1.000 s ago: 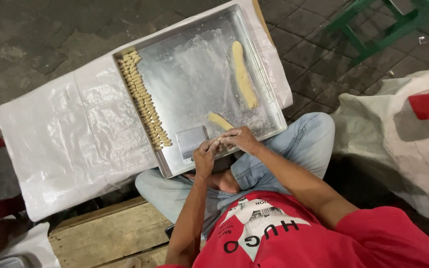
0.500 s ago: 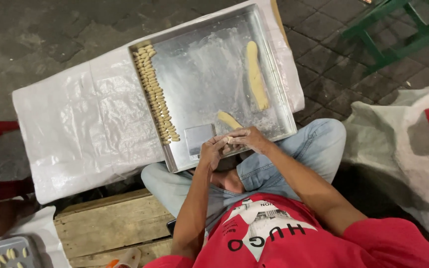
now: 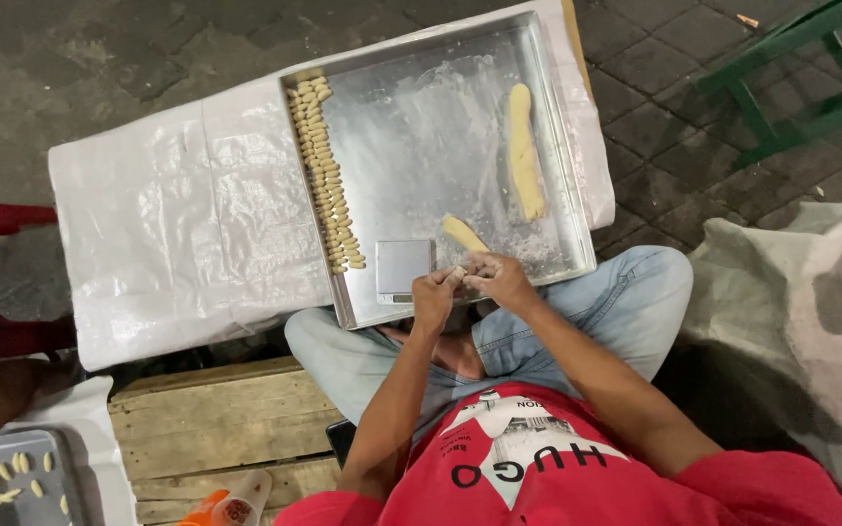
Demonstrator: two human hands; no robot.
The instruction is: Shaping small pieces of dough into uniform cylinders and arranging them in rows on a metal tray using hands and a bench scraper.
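Your left hand (image 3: 433,295) & right hand (image 3: 501,280) pinch 1 small dough bit (image 3: 459,272) over the metal tray (image 3: 421,146); 2 dough logs (image 3: 524,151), 1 scale (image 3: 403,266).

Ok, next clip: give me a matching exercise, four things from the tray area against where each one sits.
Things:
1. small dough pieces
2. long dough roll
3. small metal block
4. short dough stub

Places:
A. lying along the tray's right side
B. lined up along the tray's left edge
C. just above the two hands
D. near edge of tray, left of the hands

Pairs: 1-B, 2-A, 3-D, 4-C
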